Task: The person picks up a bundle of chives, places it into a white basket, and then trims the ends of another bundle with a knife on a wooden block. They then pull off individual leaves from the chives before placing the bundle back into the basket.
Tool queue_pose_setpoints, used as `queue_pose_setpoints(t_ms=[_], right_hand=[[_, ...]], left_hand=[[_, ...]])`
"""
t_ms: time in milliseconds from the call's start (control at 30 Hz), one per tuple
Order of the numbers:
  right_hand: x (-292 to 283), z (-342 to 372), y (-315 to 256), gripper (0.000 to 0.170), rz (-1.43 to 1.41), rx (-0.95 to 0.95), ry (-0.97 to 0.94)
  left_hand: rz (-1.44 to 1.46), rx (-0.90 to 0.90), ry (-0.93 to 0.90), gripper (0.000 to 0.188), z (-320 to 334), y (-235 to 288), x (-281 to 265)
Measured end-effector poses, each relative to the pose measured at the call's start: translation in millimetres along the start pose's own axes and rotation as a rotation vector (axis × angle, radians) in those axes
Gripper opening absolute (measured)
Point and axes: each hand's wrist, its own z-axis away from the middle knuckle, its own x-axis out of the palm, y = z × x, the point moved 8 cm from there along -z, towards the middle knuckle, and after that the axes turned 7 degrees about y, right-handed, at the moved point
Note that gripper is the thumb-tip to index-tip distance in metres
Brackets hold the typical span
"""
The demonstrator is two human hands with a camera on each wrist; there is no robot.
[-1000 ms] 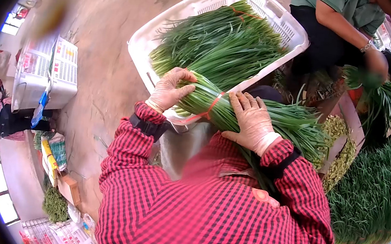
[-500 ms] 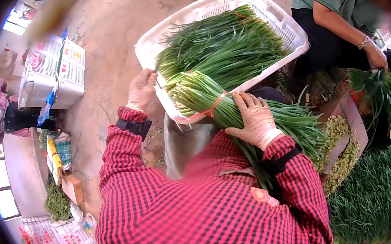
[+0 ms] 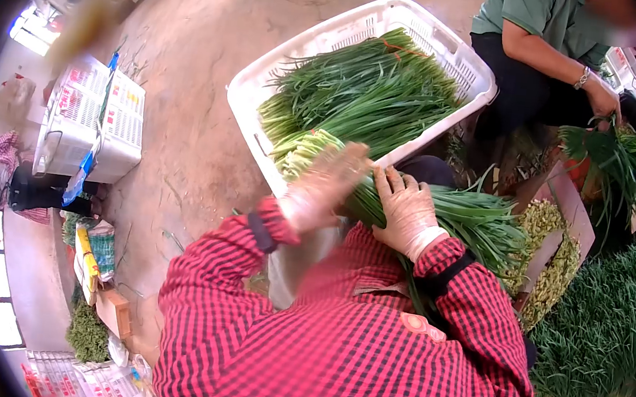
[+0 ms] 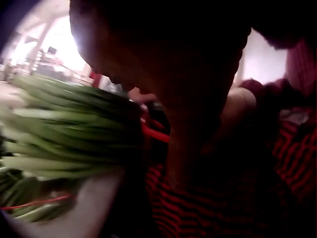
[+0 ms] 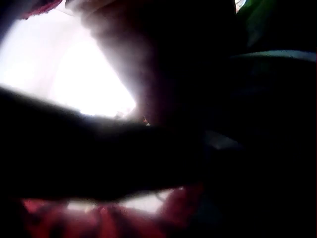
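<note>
A thick bunch of garlic chives [image 3: 478, 219] lies across the near rim of a white plastic crate [image 3: 243, 117], pale stem ends to the left. My gloved right hand [image 3: 408, 214] holds the bunch around its middle, thumb on the near side. Motion blurs my gloved left hand [image 3: 327, 188], which stretches over the stem end with its fingers extended toward the right hand. In the left wrist view, a red band [image 4: 156, 134] shows beside the dark hand, by the stems [image 4: 64, 129]. The right wrist view is mostly dark.
More chives [image 3: 361, 87] fill the crate. A person in a green shirt [image 3: 556, 37] holds another bunch [image 3: 624, 165] at the right. Below lies a large pile of chives [image 3: 607, 322], beside yellowish trimmings [image 3: 553, 281]. Stacked white crates [image 3: 97, 125] stand at the left.
My left hand left the stem end, moved out left of the bunch, then came back right across it toward the band. The right hand has stayed on the bunch.
</note>
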Motion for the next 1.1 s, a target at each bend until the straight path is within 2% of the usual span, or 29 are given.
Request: queue_pose_setpoints(t_ms=[33, 67, 133, 233, 333, 367, 400, 467, 533, 567, 633, 667, 767, 800, 833, 867, 900, 967, 1000, 1067, 1100], right_hand=[[3.0, 0.0, 0.1, 0.096, -0.011, -0.006, -0.006], [2.3, 0.5, 2.5, 0.092, -0.038, -0.008, 0.052], [-6.2, 4.1, 8.5, 0.084, -0.089, -0.010, 0.168], [-29.0, 20.8, 28.0, 0.086, -0.216, 0.007, 0.250], [-76.8, 63.6, 65.2, 0.078, -0.206, 0.082, 0.403], [-97.4, 83.3, 81.8, 0.072, -0.178, 0.138, 0.465], [-110.7, 104.7, 100.5, 0.067, -0.149, 0.194, 0.527], [-104.7, 160.2, 152.9, 0.064, -0.252, 0.374, 0.564], [-78.7, 219.4, 196.8, 0.061, -0.355, 0.538, 0.519], [-62.7, 241.6, 210.1, 0.061, -0.367, 0.703, 0.393], [-30.3, 287.2, 225.4, 0.060, -0.388, 1.024, 0.129], [-11.4, 300.9, 225.0, 0.063, -0.444, 1.030, 0.130], [28.0, 312.8, 212.4, 0.067, -0.501, 1.030, 0.021], [53.1, 323.7, 215.5, 0.064, -0.601, 1.032, 0.032], [62.6, 321.6, 216.5, 0.060, -0.573, 1.008, 0.020], [68.6, 318.3, 214.5, 0.056, -0.547, 0.984, 0.009], [63.2, 317.8, 209.0, 0.054, -0.545, 1.031, -0.021], [47.4, 302.4, 206.6, 0.049, -0.539, 1.126, -0.074], [37.7, 294.1, 206.6, 0.048, -0.518, 1.112, -0.077], [25.8, 284.3, 201.9, 0.046, -0.483, 1.063, -0.111], [31.6, 286.8, 206.0, 0.045, -0.473, 1.048, -0.118]], left_hand=[[0.007, 0.093, 0.084, 0.118, -15.2, 16.8, 8.4], [-0.011, 0.109, 0.191, 0.114, -29.8, 16.0, 22.2], [0.100, 0.171, 0.109, 0.111, -46.3, 12.0, 24.7], [0.148, 0.156, 0.043, 0.104, -54.9, 11.3, 12.9], [0.318, 0.020, -0.024, 0.100, -65.0, -21.5, -0.1], [0.294, -0.044, 0.070, 0.087, -70.3, -36.9, -11.3], [0.275, -0.064, 0.203, 0.084, -74.3, -59.4, -20.5], [0.439, -0.140, 0.407, 0.080, -82.9, -97.1, -60.5], [0.295, -0.285, 0.399, 0.079, -101.1, -131.2, -108.3], [0.691, -0.199, 0.468, 0.078, -109.8, -131.3, -133.2], [0.619, -0.336, 0.456, 0.078, -115.8, -177.0, -144.7], [0.633, -0.421, 0.449, 0.078, -116.1, -189.8, -152.9], [0.763, -0.616, 0.339, 0.078, -108.0, -253.6, -108.3], [0.854, -0.736, 0.232, 0.079, -100.5, -268.3, -71.7], [0.887, -0.714, 0.163, 0.081, -94.9, -256.9, -50.9], [0.817, -0.890, -0.052, 0.086, -78.4, -269.6, -1.9], [0.511, -1.122, -0.304, 0.089, -54.5, -264.3, 24.1], [0.444, -0.907, -0.254, 0.096, -36.5, -285.8, 134.9], [0.668, -0.929, -0.209, 0.090, -40.8, -281.8, 137.9], [0.650, -0.820, -0.232, 0.088, -29.2, -318.9, 160.4], [0.351, -0.775, -0.280, 0.090, -39.5, -296.5, 122.1]])
